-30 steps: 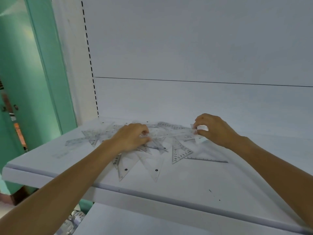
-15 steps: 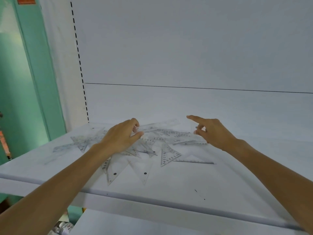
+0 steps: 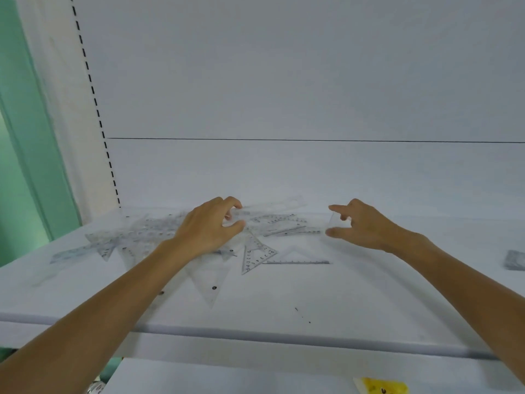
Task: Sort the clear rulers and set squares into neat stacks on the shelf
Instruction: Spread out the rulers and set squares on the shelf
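Several clear rulers and set squares (image 3: 147,234) lie jumbled on the white shelf (image 3: 355,302). A small numbered set square (image 3: 255,255) and a larger clear one (image 3: 211,282) lie nearest me, with a thin ruler edge (image 3: 298,262) to their right. My left hand (image 3: 208,227) hovers over the pile, its curled fingers and thumb pinching the end of a clear ruler (image 3: 272,206) that runs off to the right. My right hand (image 3: 363,224) holds a small clear piece (image 3: 331,220) upright between index finger and thumb, just right of the pile.
A grey flat object (image 3: 515,260) lies at the shelf's right edge. A lower shelf below holds a yellow pack (image 3: 380,388). The white back panel (image 3: 284,95) rises behind, with a slotted upright (image 3: 96,109) and a green door frame (image 3: 25,137) on the left.
My left hand lifted off the pile and now pinches a ruler end. My right hand opened from a closed grip to index finger and thumb spread around the clear piece.
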Demonstrator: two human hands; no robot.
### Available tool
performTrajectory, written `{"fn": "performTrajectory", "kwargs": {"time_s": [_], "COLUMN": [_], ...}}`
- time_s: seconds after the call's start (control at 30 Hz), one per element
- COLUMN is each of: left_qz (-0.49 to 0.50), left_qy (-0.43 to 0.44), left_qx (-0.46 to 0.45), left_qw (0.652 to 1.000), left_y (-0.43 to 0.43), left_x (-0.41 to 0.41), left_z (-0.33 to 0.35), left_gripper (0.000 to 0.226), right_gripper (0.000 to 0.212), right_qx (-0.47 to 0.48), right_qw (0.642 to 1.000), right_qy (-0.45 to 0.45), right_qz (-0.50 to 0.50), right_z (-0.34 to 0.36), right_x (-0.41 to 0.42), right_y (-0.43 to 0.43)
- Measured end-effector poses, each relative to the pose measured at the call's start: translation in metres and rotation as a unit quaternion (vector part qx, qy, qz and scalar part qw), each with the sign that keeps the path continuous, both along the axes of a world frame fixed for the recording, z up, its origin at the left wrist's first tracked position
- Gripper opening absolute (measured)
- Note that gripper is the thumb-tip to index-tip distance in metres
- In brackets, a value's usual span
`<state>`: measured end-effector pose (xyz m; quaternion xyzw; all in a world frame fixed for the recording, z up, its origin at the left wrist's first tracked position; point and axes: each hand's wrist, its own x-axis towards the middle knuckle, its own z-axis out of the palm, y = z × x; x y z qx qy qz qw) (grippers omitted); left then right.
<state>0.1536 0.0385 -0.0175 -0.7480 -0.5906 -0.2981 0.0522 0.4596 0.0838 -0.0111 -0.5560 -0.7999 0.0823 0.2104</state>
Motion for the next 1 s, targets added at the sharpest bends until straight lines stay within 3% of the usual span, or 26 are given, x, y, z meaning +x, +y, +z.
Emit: {"fn": "performTrajectory", "kwargs": {"time_s": [0.07,0.2,0.37,0.5,0.6,0.67,0.77,1.0], "left_qz": [-0.016,-0.041,-0.055,-0.061,-0.054,-0.044,-0.038,-0.04], "left_qy": [0.005,0.021,-0.003,-0.024,-0.013,-0.014,-0.016,-0.015], "left_qx": [-0.006,-0.013,-0.001,0.007,0.008,0.006,-0.004,-0.021], "left_qw": [1.0,0.999,0.998,0.998,0.998,0.999,0.999,0.999], "left_y": [0.004,0.01,0.014,0.012,0.011,0.012,0.011,0.012], "left_x": [0.013,0.036,0.072,0.106,0.127,0.138,0.152,0.175], "left_z": [-0.003,-0.003,0.0,0.0,0.0,0.0,0.001,-0.001], "left_gripper": [0.033,0.035,0.036,0.036,0.036,0.036,0.036,0.033], "right_gripper": [0.063,0.046,0.02,0.021,0.014,0.023,0.056,0.073], "right_qx": [-0.021,-0.043,0.022,0.093,0.091,0.056,-0.033,-0.058], "right_qw": [1.0,0.998,0.994,0.988,0.988,0.995,0.999,0.994], "right_qy": [-0.014,0.038,0.103,0.121,0.126,0.079,0.022,0.061], "right_qz": [0.003,0.011,-0.013,-0.033,-0.011,0.005,0.034,0.076], "right_z": [-0.005,-0.01,-0.005,0.005,0.009,0.009,0.004,-0.009], "right_x": [0.016,0.05,0.092,0.12,0.134,0.143,0.155,0.163], "right_y": [-0.004,-0.012,-0.02,-0.02,-0.021,-0.022,-0.025,-0.021]}}
